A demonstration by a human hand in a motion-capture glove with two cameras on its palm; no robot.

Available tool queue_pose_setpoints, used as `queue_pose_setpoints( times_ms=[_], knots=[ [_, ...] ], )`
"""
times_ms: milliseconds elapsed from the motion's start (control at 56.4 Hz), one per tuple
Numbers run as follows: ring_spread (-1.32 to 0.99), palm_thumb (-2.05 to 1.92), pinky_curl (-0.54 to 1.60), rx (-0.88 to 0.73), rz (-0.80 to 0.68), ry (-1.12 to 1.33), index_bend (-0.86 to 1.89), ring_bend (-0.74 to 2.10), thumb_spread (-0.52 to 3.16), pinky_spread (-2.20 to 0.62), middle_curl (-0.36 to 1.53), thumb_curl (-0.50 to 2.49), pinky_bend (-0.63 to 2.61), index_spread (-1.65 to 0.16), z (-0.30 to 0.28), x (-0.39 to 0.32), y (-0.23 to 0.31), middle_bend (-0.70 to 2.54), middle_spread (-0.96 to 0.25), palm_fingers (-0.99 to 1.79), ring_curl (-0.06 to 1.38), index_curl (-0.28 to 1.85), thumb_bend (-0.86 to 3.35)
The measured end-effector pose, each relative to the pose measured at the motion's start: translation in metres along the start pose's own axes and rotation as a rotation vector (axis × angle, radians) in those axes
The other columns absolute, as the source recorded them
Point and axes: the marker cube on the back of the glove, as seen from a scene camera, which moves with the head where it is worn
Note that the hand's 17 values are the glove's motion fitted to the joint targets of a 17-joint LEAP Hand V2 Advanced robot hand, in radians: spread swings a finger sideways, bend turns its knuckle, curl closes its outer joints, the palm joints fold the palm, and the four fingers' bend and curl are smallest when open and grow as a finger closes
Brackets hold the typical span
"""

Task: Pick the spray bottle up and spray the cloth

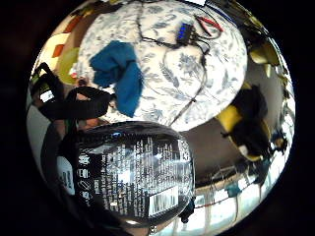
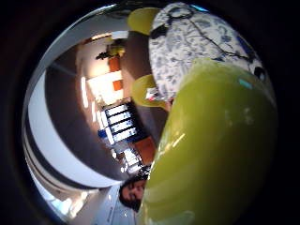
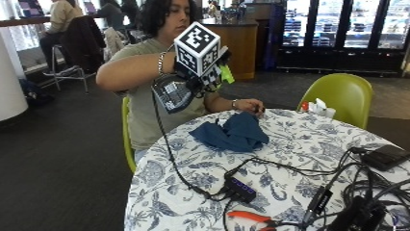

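The gloved right hand [image 3: 200, 76] grips the spray bottle [image 3: 173, 92] raised above the table [image 3: 192, 168]; the blue cloth [image 3: 229, 133] lies at its 5 o'clock.

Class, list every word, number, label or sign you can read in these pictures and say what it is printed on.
No text can be read word for word.
Spray bottle, held in the gloved right hand: a dark label with white print, small symbols and a barcode, all too small and blurred to read.
Blue cloth and patterned tablecloth: no lettering.
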Motion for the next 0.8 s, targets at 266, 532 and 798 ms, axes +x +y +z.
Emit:
queue_pose_setpoints(
  times_ms=[266,532,798],
  knots=[
    [-0.20,1.00,0.43,-0.233,0.261,0.220,0.32,0.72,0.46,-0.23,0.59,0.74,0.46,-0.27,0.052,0.002,-0.043,0.68,-0.19,1.32,0.51,0.59,-0.02],
    [-0.20,1.00,0.43,-0.419,0.393,0.367,0.30,0.72,0.47,-0.23,0.60,0.78,0.45,-0.27,0.109,0.026,-0.073,0.68,-0.19,1.32,0.51,0.61,-0.02],
    [-0.20,1.00,0.43,-0.505,0.425,0.347,0.28,0.73,0.49,-0.22,0.60,0.79,0.45,-0.27,0.137,0.044,-0.082,0.68,-0.19,1.30,0.51,0.63,-0.02]
  ],
)
